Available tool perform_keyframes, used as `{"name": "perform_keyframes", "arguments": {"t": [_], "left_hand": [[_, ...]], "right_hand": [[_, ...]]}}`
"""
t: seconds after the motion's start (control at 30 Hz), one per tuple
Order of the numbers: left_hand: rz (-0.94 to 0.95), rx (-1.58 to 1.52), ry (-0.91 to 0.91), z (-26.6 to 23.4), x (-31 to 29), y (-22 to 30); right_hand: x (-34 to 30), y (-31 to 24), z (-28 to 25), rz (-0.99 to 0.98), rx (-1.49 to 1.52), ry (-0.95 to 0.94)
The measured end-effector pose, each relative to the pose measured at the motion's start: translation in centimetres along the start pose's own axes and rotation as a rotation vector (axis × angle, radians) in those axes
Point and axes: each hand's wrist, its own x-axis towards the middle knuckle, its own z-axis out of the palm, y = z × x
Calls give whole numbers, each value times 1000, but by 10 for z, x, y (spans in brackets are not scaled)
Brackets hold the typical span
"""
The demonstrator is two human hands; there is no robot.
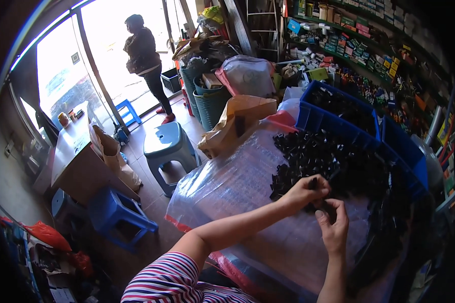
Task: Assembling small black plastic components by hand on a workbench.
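Observation:
My left hand [308, 191] is closed round a small black piece [313, 183], whose end shows at the curled fingers. Just below it, my right hand [334, 224] pinches another dark piece [329, 212] between thumb and fingers; its exact kind is too small and dark to tell. The two hands nearly meet above a whitish woven plastic sheet [227, 171] with red edging. Right beyond them spreads a heap of small black parts [308, 154], which look like plastic or metal clips.
Behind the heap stands a blue crate [333, 118] holding more black parts, with another blue bin [404, 151] beside it. A brown paper sack [237, 121], grey stool [167, 146] and blue stool [119, 214] are to the left. A person [146, 60] stands by the doorway. Stocked shelves [359, 45] line the right.

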Motion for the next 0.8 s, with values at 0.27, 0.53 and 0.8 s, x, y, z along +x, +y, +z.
{"name": "perform_keyframes", "arguments": {"t": [0.27, 0.53, 0.8], "left_hand": [[-184, -238, -56, 1, -8, -15], [-235, -225, -43, 3, -12, -12], [-273, -372, -55, 2, -13, -14]], "right_hand": [[-2, 13, 1, -214, -336, 216], [1, 11, 1, -282, -349, 199], [2, 7, 5, -329, -409, 209]]}}
